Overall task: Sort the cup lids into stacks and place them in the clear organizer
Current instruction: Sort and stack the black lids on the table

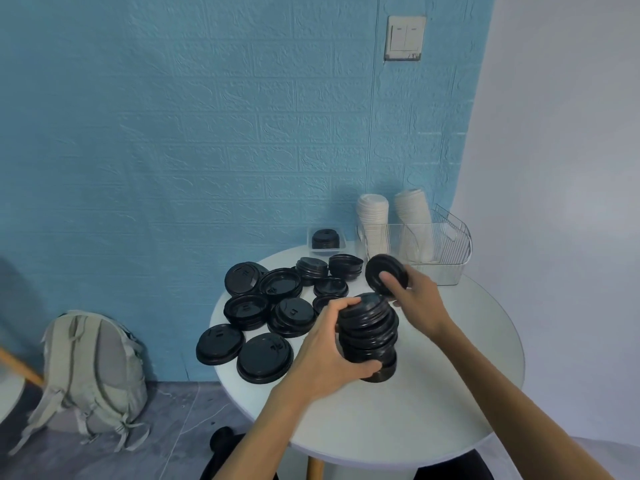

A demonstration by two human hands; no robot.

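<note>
A tall, uneven stack of black lids (369,336) stands near the middle of the round white table (433,393). My left hand (325,355) grips this stack from its left side, fingers over the top and thumb low. My right hand (415,299) pinches a single black lid (386,274), tilted, just above and right of the stack. Several loose black lids (263,306) and short stacks lie over the table's left and back. The clear organizer (446,247) at the back right holds two stacks of white lids (373,220).
A small clear tray with a short black lid stack (325,239) sits at the table's back edge against the blue wall. A grey backpack (93,368) lies on the floor at the left. The table's front and right parts are bare.
</note>
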